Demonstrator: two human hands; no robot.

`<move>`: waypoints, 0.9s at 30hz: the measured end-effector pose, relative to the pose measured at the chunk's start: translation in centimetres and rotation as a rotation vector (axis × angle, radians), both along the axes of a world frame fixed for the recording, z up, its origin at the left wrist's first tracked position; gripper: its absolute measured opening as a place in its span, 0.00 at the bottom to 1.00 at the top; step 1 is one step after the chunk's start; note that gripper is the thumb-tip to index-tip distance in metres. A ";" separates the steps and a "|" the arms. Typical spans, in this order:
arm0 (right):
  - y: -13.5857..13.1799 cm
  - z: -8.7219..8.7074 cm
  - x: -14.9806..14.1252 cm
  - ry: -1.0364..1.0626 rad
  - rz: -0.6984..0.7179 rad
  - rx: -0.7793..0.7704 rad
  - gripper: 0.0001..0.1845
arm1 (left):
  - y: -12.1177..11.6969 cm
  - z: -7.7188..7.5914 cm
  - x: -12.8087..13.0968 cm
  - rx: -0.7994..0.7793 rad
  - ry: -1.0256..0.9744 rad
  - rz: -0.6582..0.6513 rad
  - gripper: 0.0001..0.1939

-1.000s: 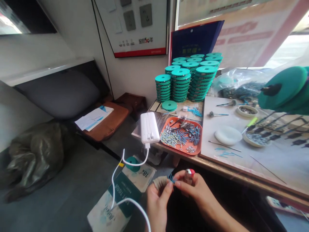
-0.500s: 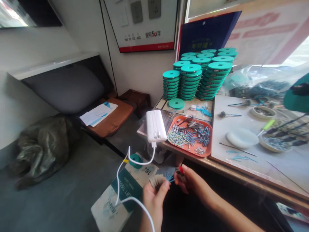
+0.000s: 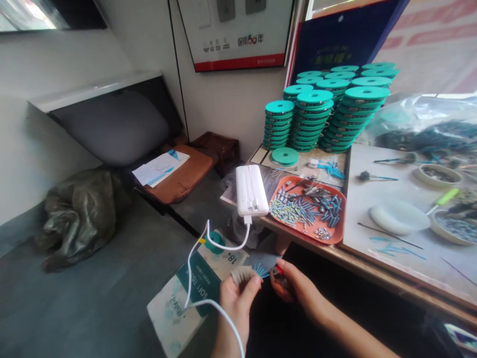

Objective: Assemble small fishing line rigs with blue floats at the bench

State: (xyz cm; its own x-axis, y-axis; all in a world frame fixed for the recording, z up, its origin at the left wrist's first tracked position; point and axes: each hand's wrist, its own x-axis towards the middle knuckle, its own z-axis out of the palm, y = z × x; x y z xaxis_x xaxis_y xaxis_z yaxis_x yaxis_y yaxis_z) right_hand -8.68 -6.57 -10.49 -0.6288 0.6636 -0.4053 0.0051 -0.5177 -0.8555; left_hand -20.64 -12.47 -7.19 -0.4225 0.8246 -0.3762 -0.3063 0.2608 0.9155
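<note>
Low in front of the table edge, my left hand point(image 3: 238, 298) is closed, its thumb pinching a small fan of thin blue sticks point(image 3: 261, 270). A beige wrap point(image 3: 241, 274) covers a finger of that hand. Just to the right, my right hand point(image 3: 296, 283) curls around a small red-handled tool point(image 3: 277, 271); fingers hide most of it, so I cannot tell its exact kind. The tool is close to the ends of the blue sticks, and whether they touch is unclear. Beyond the hands, an orange tray point(image 3: 338, 233) holds many short blue and metal pieces.
A white power bank point(image 3: 251, 191) with a white cable point(image 3: 218, 303) hangs in front of the table. Stacked green spools point(image 3: 313, 117) stand at the back. A tissue carton point(image 3: 167, 318) sits below left. On the right lie a white disc point(image 3: 398, 217) and bowls point(image 3: 437, 175).
The view has turned slightly left, so the table and spools appear farther right. My right hand has shifted a little relative to the left; both hands keep their holds.
</note>
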 end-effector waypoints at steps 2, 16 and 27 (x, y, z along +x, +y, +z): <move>0.0 0.0 -0.2 -0.012 -0.022 0.016 0.30 | 0.0 0.0 0.0 -0.001 -0.005 0.012 0.08; -0.3 -0.2 -0.8 0.007 -0.095 0.000 0.32 | 0.0 0.2 0.1 -0.010 -0.008 0.046 0.07; 0.3 0.7 0.0 0.535 0.138 -0.639 0.28 | 0.9 1.5 0.9 0.128 -0.167 -0.002 0.09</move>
State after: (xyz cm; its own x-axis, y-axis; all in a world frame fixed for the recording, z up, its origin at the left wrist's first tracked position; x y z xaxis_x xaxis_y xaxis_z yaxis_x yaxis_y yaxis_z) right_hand -8.64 -6.24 -9.77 -0.9015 0.3106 -0.3013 -0.2181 -0.9276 -0.3034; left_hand -19.79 -11.61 -5.71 -0.3619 0.8707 -0.3330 -0.4559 0.1463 0.8779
